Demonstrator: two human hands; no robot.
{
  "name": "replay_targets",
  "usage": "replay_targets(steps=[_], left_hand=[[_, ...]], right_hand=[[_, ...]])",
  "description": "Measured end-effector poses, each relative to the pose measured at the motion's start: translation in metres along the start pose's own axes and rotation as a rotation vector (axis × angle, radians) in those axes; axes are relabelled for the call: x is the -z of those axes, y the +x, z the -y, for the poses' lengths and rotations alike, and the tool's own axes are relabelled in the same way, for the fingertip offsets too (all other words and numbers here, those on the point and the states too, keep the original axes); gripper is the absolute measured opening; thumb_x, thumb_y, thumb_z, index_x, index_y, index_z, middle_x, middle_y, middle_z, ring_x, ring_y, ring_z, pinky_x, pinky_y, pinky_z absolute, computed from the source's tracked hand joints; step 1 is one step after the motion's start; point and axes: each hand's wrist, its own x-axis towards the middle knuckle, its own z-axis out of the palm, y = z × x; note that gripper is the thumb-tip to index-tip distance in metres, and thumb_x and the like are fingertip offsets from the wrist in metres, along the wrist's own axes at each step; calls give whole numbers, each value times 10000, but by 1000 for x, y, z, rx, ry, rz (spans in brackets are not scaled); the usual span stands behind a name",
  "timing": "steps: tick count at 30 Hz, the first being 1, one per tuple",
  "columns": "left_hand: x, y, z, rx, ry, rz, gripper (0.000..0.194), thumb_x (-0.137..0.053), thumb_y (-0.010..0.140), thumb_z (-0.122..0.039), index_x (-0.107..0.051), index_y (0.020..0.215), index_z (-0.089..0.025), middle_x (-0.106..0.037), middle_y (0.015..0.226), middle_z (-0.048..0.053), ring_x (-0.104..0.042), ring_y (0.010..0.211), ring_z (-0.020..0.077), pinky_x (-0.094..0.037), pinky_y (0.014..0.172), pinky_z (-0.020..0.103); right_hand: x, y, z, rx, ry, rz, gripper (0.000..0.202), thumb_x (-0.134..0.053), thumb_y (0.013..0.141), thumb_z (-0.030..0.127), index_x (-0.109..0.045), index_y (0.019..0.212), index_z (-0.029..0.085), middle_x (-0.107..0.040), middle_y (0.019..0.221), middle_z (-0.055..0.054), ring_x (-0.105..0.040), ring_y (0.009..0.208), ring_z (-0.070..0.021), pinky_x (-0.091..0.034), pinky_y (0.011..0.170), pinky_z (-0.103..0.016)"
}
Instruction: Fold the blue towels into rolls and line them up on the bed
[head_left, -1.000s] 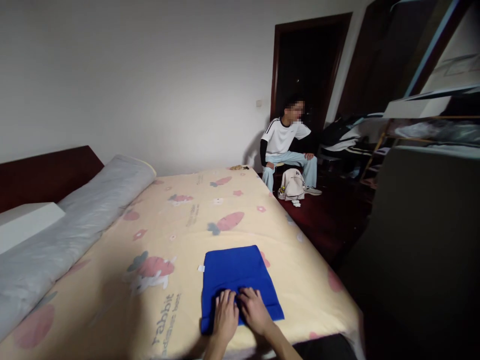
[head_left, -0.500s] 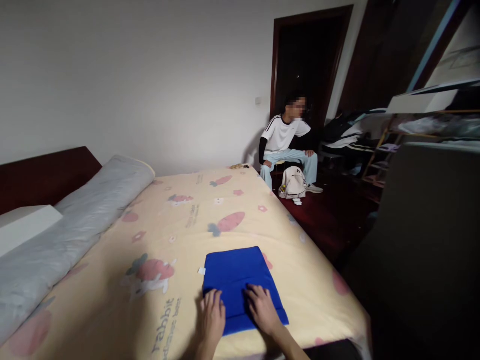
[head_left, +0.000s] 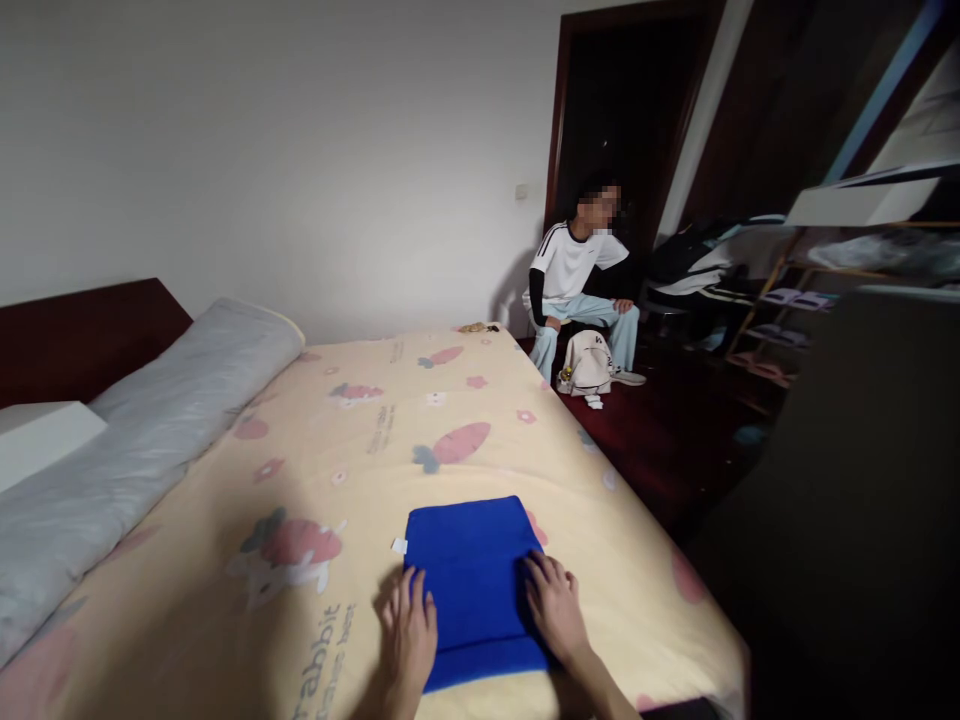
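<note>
Blue cloth flat on bed, six o'clock in view. Left hand at its eight-to-nine o'clock edge, right hand at three; both unclenched, apparently grasping nothing. Risk: uneven sideways pressure could ruck or skew the fabric.

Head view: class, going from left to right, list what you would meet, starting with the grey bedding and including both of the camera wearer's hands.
Grey bedding → left hand → blue cloth → right hand → white box-like object at upper right.
</note>
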Motion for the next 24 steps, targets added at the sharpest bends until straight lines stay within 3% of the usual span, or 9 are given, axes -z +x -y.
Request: replay_targets(steps=[4, 6, 9, 13, 15, 17, 21, 24], left_hand=[[-11, 5, -47, -231, -164, 239, 457, -342, 884, -127, -575, 1255, -256, -615, 1292, 41, -518, 1218, 168, -406, 1017, 338], [-15, 11, -52, -238, -161, 287, 457, -361, 881, -132, -566, 1266, -269, -606, 1311, 33, -504, 1231, 163, -397, 1022, 338], [-13, 19, -24, -122, -45, 219, 424, -351, 918, -186, -568, 1273, -268, -605, 1319, 49, -506, 1224, 190, -396, 998, 388], [0, 23, 31, 33, 97, 45, 406, -317, 950, -232, -597, 1244, -248, -624, 1289, 71, -512, 1208, 218, -392, 974, 423], [3, 22, 38, 67, 98, -13, 400, -323, 951, -251, -608, 1232, -234, -625, 1290, 80, -511, 1216, 224, -395, 982, 416], [1, 21, 25, 17, 41, 11, 413, -318, 946, -243, -597, 1251, -234, -616, 1308, 76, -505, 1236, 217, -395, 1005, 403], [-14, 24, -29, -225, -137, 239, 489, -295, 910, -154, -528, 1330, -246, -560, 1387, 47, -476, 1283, 175, -389, 1042, 372], [-23, 32, -46, -279, -136, 333, 494, -335, 905, -166, -491, 1363, -266, -522, 1433, 36, -456, 1306, 176, -382, 1051, 383]], right_hand=[[-10, 1, 57, 215, 168, 189, 431, -388, 893, 223, -552, 1286, 293, -559, 1357, -55, -480, 1211, -239, -341, 1013, -419], [-13, 6, 66, 242, 197, 276, 448, -395, 893, 243, -528, 1316, 311, -544, 1381, -42, -471, 1230, -240, -332, 1024, -437], [-12, 17, 39, 126, 118, 269, 460, -391, 905, 298, -512, 1348, 296, -494, 1439, -63, -438, 1276, -273, -320, 1033, -487], [-5, 26, -16, -138, -31, 74, 452, -327, 936, 333, -546, 1323, 251, -508, 1418, -113, -445, 1262, -309, -348, 993, -524], [-3, 24, -21, -135, -39, 1, 445, -316, 941, 332, -559, 1307, 262, -518, 1405, -112, -439, 1266, -311, -344, 995, -533], [-6, 21, -6, -35, 15, 12, 444, -313, 945, 325, -551, 1316, 277, -507, 1417, -100, -433, 1276, -294, -335, 1013, -518], [-17, 20, 49, 218, 177, 206, 442, -324, 954, 326, -506, 1356, 311, -501, 1434, -58, -435, 1282, -244, -332, 1038, -467], [-20, 30, 56, 277, 177, 304, 450, -371, 937, 328, -484, 1372, 326, -486, 1452, -45, -433, 1289, -247, -322, 1045, -485]])
